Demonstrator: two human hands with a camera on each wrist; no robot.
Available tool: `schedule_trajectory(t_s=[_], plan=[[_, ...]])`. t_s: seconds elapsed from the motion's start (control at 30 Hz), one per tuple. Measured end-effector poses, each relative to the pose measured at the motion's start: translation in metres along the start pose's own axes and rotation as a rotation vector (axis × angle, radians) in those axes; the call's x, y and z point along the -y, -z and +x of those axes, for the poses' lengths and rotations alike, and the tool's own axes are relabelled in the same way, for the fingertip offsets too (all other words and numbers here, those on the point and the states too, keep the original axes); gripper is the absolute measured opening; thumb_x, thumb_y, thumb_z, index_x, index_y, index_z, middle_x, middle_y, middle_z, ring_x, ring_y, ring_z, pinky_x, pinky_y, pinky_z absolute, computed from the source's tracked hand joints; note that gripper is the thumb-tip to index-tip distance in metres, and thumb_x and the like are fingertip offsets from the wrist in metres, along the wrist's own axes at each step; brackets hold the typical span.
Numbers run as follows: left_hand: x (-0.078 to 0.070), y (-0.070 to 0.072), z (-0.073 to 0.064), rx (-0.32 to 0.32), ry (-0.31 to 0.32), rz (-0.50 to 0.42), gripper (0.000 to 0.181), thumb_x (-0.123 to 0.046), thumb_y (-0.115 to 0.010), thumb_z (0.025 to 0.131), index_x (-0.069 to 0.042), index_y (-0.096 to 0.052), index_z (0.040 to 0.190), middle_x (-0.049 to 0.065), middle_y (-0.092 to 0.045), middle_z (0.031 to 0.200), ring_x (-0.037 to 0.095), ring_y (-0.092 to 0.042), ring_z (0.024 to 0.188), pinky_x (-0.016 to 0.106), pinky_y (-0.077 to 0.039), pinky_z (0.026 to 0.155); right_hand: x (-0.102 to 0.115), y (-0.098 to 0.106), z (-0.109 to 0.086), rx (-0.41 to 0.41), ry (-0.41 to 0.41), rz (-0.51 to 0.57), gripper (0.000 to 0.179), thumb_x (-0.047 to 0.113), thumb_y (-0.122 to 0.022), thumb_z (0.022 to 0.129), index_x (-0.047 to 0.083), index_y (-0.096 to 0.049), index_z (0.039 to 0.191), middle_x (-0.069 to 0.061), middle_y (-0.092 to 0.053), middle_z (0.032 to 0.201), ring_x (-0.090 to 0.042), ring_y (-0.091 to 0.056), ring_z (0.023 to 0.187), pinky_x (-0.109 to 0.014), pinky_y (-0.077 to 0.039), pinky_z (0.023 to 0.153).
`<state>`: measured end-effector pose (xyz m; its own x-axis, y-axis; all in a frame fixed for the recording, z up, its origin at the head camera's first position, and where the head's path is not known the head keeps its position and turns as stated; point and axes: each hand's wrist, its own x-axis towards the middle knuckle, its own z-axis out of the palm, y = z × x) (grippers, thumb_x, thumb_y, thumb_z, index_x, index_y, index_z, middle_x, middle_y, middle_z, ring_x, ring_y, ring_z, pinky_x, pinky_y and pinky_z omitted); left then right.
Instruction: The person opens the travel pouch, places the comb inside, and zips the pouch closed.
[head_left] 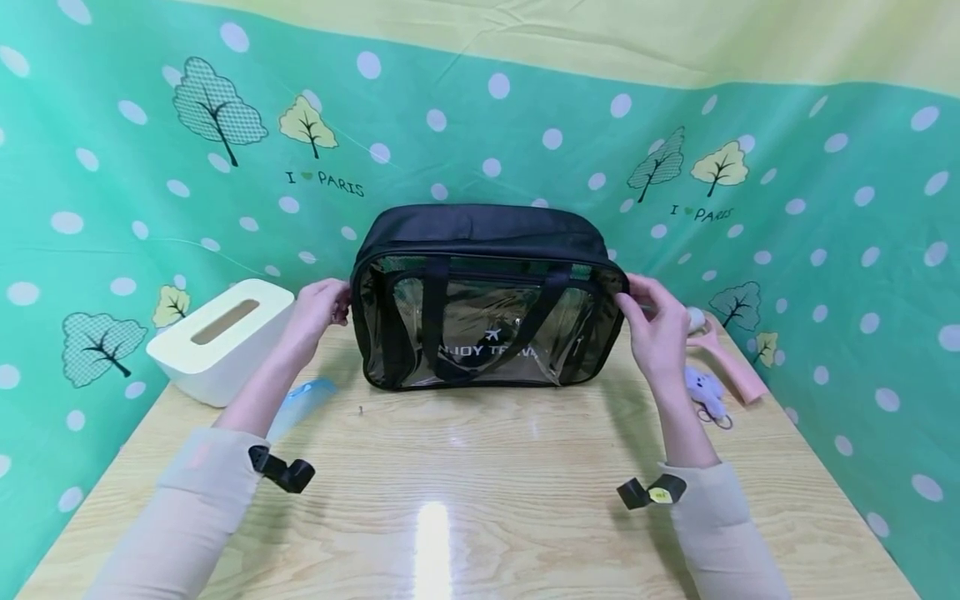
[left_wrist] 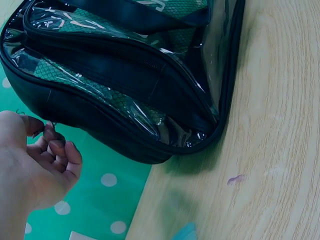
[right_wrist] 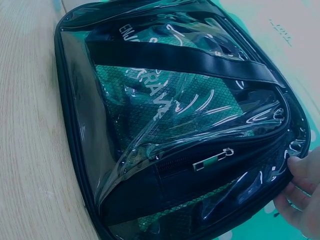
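A black travel bag with a clear front panel, dark straps and white lettering stands upright on the table. At its left side, my left hand has its fingers curled. In the left wrist view the thumb and forefinger of that left hand pinch at the bag's dark side edge; what lies between them is too small to make out. My right hand grips the bag's upper right edge, thumb on the front and fingers behind. A metal zipper pull shows on the front pocket in the right wrist view.
A white tissue box with a slotted lid stands at the left, with a translucent blue item near it. On the right lie a purple plush keychain and a pink handled item. A patterned green curtain hangs behind.
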<state>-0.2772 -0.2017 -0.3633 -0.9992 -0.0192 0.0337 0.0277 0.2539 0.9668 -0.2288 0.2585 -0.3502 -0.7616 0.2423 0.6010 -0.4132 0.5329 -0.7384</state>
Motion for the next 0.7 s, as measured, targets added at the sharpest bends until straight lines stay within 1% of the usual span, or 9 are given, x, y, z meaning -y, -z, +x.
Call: schedule_trajectory(t_s=[0.1, 0.23, 0.33, 0.47, 0.6, 0.7], plan=[[-0.002, 0.000, -0.001, -0.030, -0.015, 0.008, 0.026, -0.023, -0.043, 0.105, -0.011, -0.057, 0.087, -0.007, -0.052, 0.075, 0.008, -0.051, 0.070, 0.020, -0.053, 0.068, 0.001, 0.000, 0.000, -0.001, -0.004, 0.001, 0.025, 0.013, -0.069, 0.099, 0.006, -0.074, 0.123, -0.019, -0.073, 0.111, 0.011, -0.063, 0.092, -0.008, -0.051, 0.080], [-0.007, -0.001, 0.000, -0.099, -0.039, -0.009, 0.021, -0.022, -0.049, 0.101, -0.011, -0.060, 0.087, -0.009, -0.055, 0.071, 0.005, -0.053, 0.066, 0.019, -0.053, 0.065, 0.001, 0.000, 0.000, -0.001, -0.002, 0.013, 0.025, 0.012, -0.069, 0.099, 0.006, -0.074, 0.123, -0.019, -0.073, 0.111, 0.010, -0.064, 0.092, -0.009, -0.052, 0.080], [-0.013, 0.000, 0.002, -0.136, -0.059, -0.010, 0.021, -0.023, -0.052, 0.101, -0.012, -0.063, 0.087, -0.010, -0.057, 0.069, 0.005, -0.055, 0.064, 0.018, -0.053, 0.064, 0.001, 0.000, 0.000, -0.003, 0.001, 0.017, 0.025, 0.011, -0.069, 0.099, 0.006, -0.074, 0.123, -0.019, -0.073, 0.111, 0.010, -0.064, 0.092, -0.009, -0.052, 0.079], [-0.019, 0.002, 0.002, -0.143, -0.057, 0.025, 0.024, -0.029, -0.053, 0.103, -0.012, -0.064, 0.089, -0.013, -0.058, 0.070, 0.006, -0.055, 0.067, 0.019, -0.053, 0.065, 0.000, 0.000, 0.001, -0.006, -0.001, 0.017, 0.025, 0.011, -0.069, 0.098, 0.005, -0.074, 0.122, -0.019, -0.073, 0.111, 0.010, -0.064, 0.092, -0.008, -0.052, 0.079], [-0.023, 0.004, 0.001, -0.152, -0.046, 0.070, 0.028, -0.032, -0.052, 0.104, -0.013, -0.063, 0.089, -0.015, -0.058, 0.070, 0.005, -0.055, 0.071, 0.019, -0.053, 0.065, 0.000, 0.000, 0.001, -0.003, -0.002, 0.018, 0.025, 0.011, -0.069, 0.098, 0.005, -0.074, 0.122, -0.019, -0.073, 0.110, 0.010, -0.064, 0.091, -0.009, -0.052, 0.079], [-0.026, 0.004, 0.000, -0.168, -0.063, 0.095, 0.029, -0.033, -0.052, 0.104, -0.013, -0.063, 0.086, -0.016, -0.058, 0.070, 0.007, -0.055, 0.072, 0.019, -0.052, 0.065, 0.000, 0.000, 0.001, -0.001, -0.001, 0.015, 0.025, 0.011, -0.069, 0.099, 0.005, -0.074, 0.122, -0.019, -0.073, 0.110, 0.010, -0.064, 0.091, -0.009, -0.052, 0.079]])
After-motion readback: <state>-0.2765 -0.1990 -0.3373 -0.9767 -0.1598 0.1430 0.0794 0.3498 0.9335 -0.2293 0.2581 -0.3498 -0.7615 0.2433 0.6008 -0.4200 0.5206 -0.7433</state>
